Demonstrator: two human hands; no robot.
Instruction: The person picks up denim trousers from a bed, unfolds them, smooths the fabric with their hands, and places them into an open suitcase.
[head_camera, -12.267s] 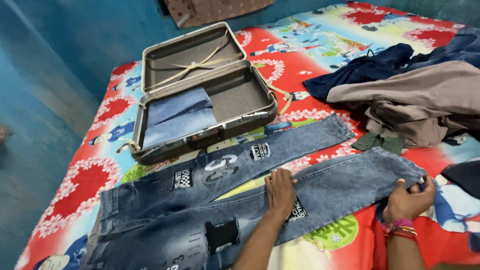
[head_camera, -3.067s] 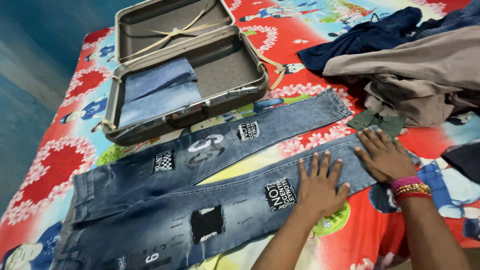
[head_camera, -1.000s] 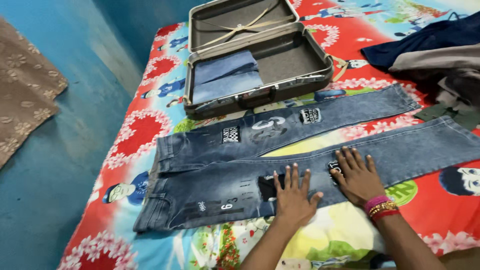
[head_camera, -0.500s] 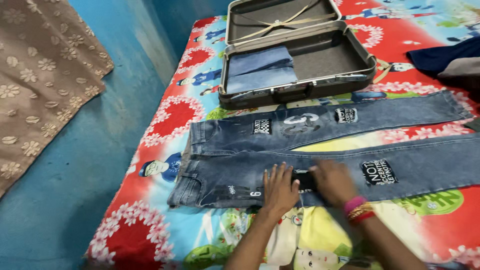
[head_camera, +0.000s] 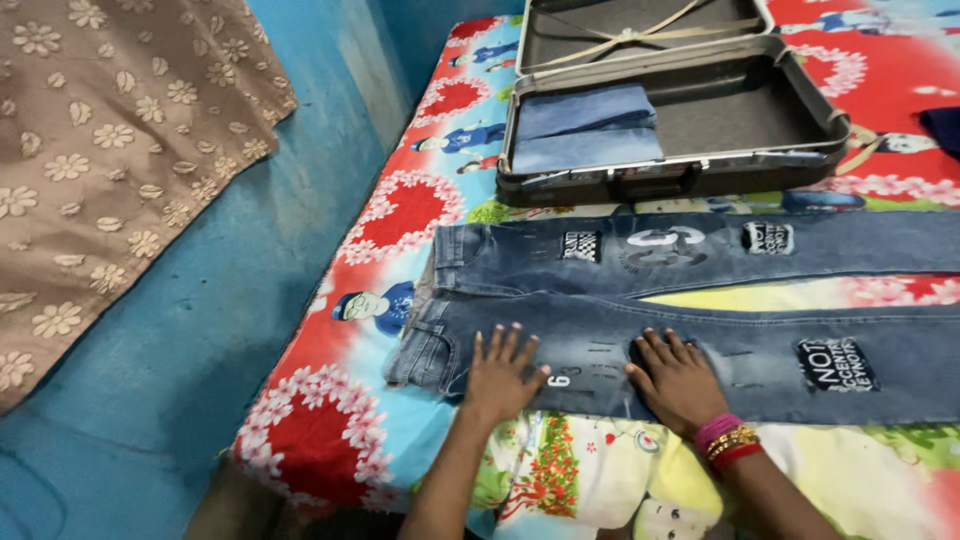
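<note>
A pair of faded blue jeans (head_camera: 700, 255) with black-and-white patches lies spread flat across the bright printed bedsheet (head_camera: 400, 215), waistband to the left. My left hand (head_camera: 500, 372) rests flat, fingers spread, on the near leg close to the waistband. My right hand (head_camera: 678, 380), with pink and gold bangles at the wrist, lies flat on the same leg a little to the right. Neither hand grips anything.
An open grey suitcase (head_camera: 690, 175) sits just beyond the jeans, with folded light blue denim (head_camera: 585, 125) in its left half and straps across the lid. A blue wall (head_camera: 230, 300) runs along the bed's left edge, with brown flowered cloth (head_camera: 110, 150) hanging on it.
Both hands have slid leftward along the near leg toward the waistband, pressing it flat. The view has swung left, so the pile of clothes at the right is out of sight.
</note>
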